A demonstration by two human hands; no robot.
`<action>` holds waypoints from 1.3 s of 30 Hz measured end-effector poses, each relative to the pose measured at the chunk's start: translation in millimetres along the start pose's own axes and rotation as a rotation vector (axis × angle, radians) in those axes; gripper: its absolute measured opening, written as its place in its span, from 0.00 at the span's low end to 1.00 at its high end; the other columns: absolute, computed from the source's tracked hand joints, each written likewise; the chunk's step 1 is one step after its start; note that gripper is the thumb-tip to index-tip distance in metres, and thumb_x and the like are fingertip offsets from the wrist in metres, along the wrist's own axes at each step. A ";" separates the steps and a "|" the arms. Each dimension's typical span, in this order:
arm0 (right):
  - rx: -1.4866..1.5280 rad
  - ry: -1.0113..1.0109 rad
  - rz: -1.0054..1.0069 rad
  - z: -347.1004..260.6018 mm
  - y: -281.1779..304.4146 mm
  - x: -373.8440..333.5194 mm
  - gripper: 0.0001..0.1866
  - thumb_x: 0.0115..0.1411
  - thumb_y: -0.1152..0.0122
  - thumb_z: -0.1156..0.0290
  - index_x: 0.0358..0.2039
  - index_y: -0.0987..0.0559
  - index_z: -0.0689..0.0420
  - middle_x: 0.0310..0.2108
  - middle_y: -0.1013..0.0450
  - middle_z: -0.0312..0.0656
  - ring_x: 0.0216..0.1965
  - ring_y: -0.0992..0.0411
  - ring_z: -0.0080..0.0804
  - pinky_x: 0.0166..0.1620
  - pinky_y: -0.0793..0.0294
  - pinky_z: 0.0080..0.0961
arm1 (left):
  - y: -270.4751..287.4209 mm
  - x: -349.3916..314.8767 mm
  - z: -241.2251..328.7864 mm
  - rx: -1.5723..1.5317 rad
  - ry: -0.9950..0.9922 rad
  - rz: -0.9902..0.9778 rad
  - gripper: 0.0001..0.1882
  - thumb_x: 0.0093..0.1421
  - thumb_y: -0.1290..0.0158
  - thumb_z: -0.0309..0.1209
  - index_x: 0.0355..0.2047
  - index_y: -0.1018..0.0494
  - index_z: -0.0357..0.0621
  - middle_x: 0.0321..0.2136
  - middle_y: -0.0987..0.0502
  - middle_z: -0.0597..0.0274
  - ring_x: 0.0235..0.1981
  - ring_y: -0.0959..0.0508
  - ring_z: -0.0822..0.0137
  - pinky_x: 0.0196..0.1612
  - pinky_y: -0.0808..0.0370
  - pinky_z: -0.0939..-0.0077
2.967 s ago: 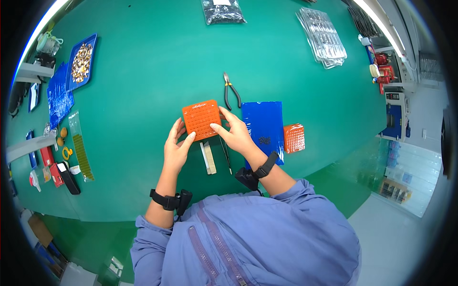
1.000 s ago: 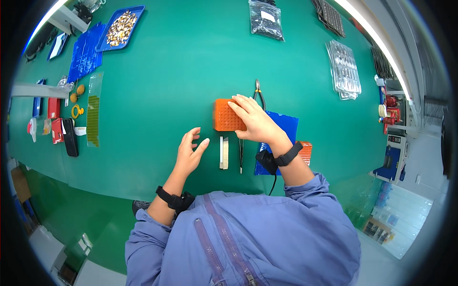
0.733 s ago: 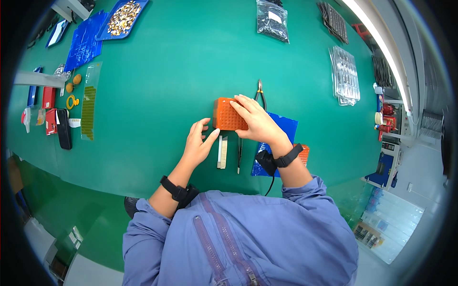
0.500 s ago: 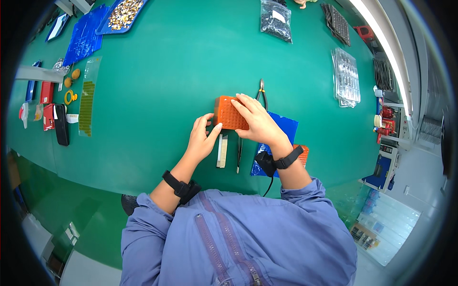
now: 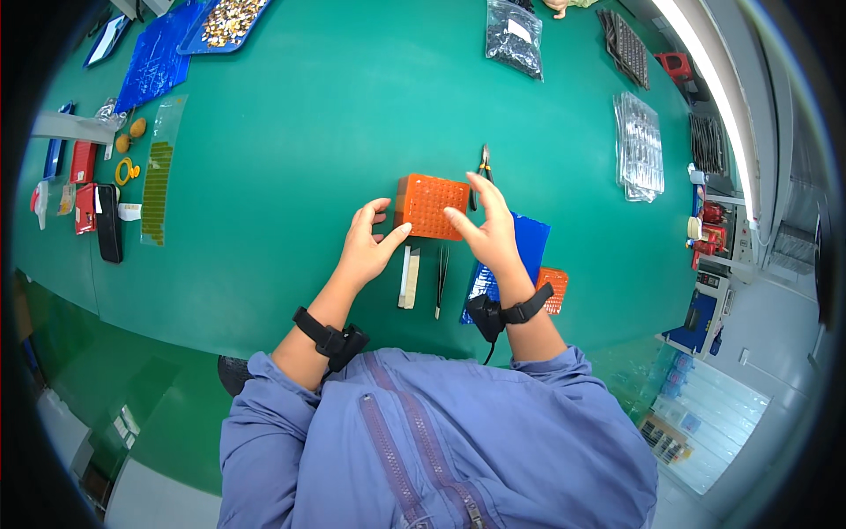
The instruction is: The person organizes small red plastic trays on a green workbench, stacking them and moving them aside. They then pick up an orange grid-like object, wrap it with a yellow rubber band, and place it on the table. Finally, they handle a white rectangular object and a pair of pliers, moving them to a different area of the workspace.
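An orange box [image 5: 428,204] with a grid of small holes across its top sits on the green table before me. Beside its left wall is my left hand [image 5: 368,245], fingers apart, with the thumb tip close to the near left corner. At the right edge, my right hand [image 5: 492,231] has its thumb over the top face and its fingers spread past the far right corner. Neither hand is closed round the box. Nearer to me lie black tweezers [image 5: 441,282] and a narrow pale strip [image 5: 409,278]. Pliers [image 5: 484,172] lie behind my right hand.
A blue sheet [image 5: 529,242] and an orange perforated piece [image 5: 553,287] lie by my right wrist. Clear plastic trays [image 5: 639,145] are at right, a bag of black parts [image 5: 515,40] at the far side. A blue tray [image 5: 196,44] of small parts stands far left.
My right hand has drawn back to the right from the top of the orange box, uncovering more of the holes. My left hand has shifted very little.
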State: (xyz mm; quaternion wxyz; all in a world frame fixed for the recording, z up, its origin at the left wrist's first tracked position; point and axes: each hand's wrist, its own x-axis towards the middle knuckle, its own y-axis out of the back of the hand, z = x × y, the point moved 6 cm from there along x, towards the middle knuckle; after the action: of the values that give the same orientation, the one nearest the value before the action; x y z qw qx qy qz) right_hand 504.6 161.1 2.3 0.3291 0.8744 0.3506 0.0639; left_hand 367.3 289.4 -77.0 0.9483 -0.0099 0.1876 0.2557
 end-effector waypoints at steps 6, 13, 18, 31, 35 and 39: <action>0.518 -0.376 0.011 45.7 -28.7 -8.3 0.32 0.52 0.38 0.61 0.49 0.36 0.71 0.44 0.31 0.52 0.46 0.32 0.34 0.46 0.31 0.27 | -5.0 11.1 12.1 0.082 0.116 -0.052 0.38 0.52 0.45 0.44 0.55 0.45 0.31 0.53 0.39 0.43 0.53 0.35 0.56 0.50 0.33 0.66; 0.598 -0.527 -0.102 46.0 -37.4 -0.1 0.28 0.52 0.38 0.62 0.46 0.32 0.71 0.41 0.29 0.49 0.40 0.29 0.30 0.45 0.31 0.25 | -14.3 24.1 19.3 -0.075 0.130 -0.202 0.27 0.54 0.45 0.34 0.48 0.37 0.25 0.43 0.28 0.44 0.43 0.26 0.61 0.44 0.28 0.72; 0.760 -0.592 -0.112 49.5 -38.0 3.0 0.26 0.53 0.39 0.62 0.44 0.31 0.71 0.41 0.29 0.47 0.42 0.30 0.30 0.46 0.33 0.25 | -13.1 25.9 15.4 0.024 0.119 -0.195 0.27 0.52 0.43 0.36 0.46 0.35 0.27 0.39 0.26 0.47 0.41 0.25 0.62 0.43 0.27 0.72; 0.798 -0.618 -0.066 46.4 -46.0 2.4 0.24 0.52 0.39 0.64 0.42 0.30 0.71 0.41 0.29 0.47 0.42 0.30 0.33 0.48 0.34 0.29 | -10.6 30.3 9.7 0.127 0.063 -0.127 0.28 0.48 0.42 0.41 0.42 0.31 0.28 0.36 0.25 0.43 0.38 0.24 0.54 0.42 0.28 0.69; 0.790 -0.648 -0.041 48.7 -42.4 2.0 0.29 0.50 0.37 0.62 0.43 0.32 0.75 0.42 0.30 0.51 0.43 0.30 0.34 0.48 0.35 0.29 | -9.9 29.5 15.8 0.150 0.088 -0.147 0.28 0.49 0.42 0.40 0.43 0.31 0.27 0.38 0.25 0.44 0.40 0.24 0.56 0.43 0.28 0.69; 0.774 -0.660 -0.067 51.0 -45.2 4.0 0.34 0.49 0.36 0.57 0.45 0.33 0.74 0.43 0.31 0.51 0.45 0.32 0.35 0.50 0.36 0.28 | -9.1 27.2 17.7 0.072 0.127 -0.188 0.26 0.52 0.43 0.36 0.45 0.33 0.28 0.40 0.26 0.47 0.41 0.25 0.62 0.44 0.29 0.72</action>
State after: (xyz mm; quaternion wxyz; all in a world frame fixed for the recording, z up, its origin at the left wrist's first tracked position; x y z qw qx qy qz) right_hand 499.3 160.9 -65.7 0.0762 0.8942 0.2538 -0.3607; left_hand 399.7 296.6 -71.1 0.9541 -0.0097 0.2544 0.1577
